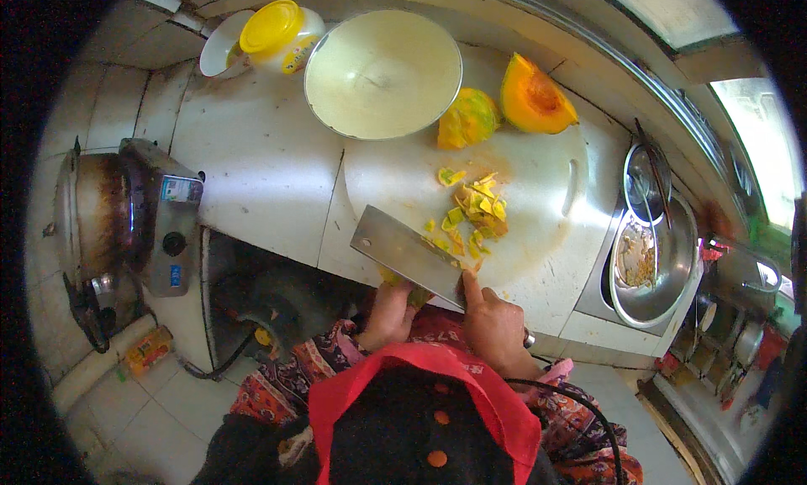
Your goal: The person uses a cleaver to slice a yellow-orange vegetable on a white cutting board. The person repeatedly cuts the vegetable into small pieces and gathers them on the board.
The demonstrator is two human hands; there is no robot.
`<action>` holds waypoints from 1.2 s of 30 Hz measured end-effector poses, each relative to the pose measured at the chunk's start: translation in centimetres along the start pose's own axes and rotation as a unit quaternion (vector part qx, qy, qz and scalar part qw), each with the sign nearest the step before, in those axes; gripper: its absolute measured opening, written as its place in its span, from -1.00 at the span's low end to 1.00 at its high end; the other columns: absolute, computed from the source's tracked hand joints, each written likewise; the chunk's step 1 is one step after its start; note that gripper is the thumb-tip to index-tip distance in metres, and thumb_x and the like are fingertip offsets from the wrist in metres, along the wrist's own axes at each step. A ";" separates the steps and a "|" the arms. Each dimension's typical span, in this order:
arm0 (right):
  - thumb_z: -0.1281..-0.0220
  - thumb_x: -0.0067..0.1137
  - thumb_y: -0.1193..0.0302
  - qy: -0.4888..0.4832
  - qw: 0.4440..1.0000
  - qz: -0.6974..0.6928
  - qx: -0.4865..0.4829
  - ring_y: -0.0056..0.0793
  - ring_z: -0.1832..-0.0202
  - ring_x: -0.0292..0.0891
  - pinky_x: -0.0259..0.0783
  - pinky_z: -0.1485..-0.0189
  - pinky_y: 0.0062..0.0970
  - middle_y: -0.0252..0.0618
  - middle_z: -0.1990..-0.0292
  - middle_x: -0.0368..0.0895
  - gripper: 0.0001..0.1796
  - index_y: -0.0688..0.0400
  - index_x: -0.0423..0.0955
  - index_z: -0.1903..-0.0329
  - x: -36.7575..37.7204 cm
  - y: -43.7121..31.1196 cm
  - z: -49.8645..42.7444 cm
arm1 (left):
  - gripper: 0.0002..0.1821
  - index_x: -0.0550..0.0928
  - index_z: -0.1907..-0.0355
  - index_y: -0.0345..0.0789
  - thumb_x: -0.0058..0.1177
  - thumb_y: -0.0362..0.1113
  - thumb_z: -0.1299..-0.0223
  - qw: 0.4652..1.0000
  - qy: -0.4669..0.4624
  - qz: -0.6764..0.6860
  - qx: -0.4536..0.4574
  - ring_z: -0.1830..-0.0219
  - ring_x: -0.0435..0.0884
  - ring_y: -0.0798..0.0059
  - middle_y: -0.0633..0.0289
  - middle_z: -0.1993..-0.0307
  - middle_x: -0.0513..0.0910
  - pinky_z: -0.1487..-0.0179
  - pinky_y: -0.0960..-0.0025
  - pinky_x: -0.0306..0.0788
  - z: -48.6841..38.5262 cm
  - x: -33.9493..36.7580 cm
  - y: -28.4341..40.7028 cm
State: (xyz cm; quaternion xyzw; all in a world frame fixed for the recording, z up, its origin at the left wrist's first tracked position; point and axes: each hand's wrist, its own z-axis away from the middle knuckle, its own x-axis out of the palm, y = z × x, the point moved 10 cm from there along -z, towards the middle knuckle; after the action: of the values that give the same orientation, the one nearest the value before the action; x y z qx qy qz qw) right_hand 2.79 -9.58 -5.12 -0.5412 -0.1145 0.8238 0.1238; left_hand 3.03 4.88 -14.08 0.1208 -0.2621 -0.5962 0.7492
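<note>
My right hand grips a broad metal cleaver by its handle, with the index finger laid along the blade. The blade slants across the near edge of a white cutting board. Just below the blade, my left hand holds a piece of pumpkin, mostly hidden by the cleaver and the fingers. Beyond the blade lies a pile of yellow-green pumpkin peelings. Farther back on the board are a chunk of pumpkin and a large cut pumpkin wedge with orange flesh.
A large cream bowl stands at the back beside a yellow-lidded jar and a white bowl. On the left, a pot sits on a gas stove. At right, a metal basin holds food scraps near a smaller bowl.
</note>
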 end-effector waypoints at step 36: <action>-0.07 -0.03 0.42 0.005 0.998 0.047 -0.049 -0.24 0.60 0.53 0.43 0.64 -0.31 -0.20 0.54 0.46 -0.51 0.14 0.28 -0.14 -2.7 -1.6 0.2 | -0.41 0.16 -0.28 -0.17 -0.02 -0.08 -0.26 0.987 -0.142 0.044 0.063 -0.25 0.25 0.39 0.25 -0.24 0.25 -0.30 0.27 0.17 -0.8 -0.7 -2.2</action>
State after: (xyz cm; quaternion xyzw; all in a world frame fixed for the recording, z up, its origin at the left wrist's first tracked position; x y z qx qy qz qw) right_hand 3.79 -8.96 -2.18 -0.5556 -0.1284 0.8194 0.0586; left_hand 1.55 4.85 -15.99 0.0702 -0.4074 -0.5562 0.7210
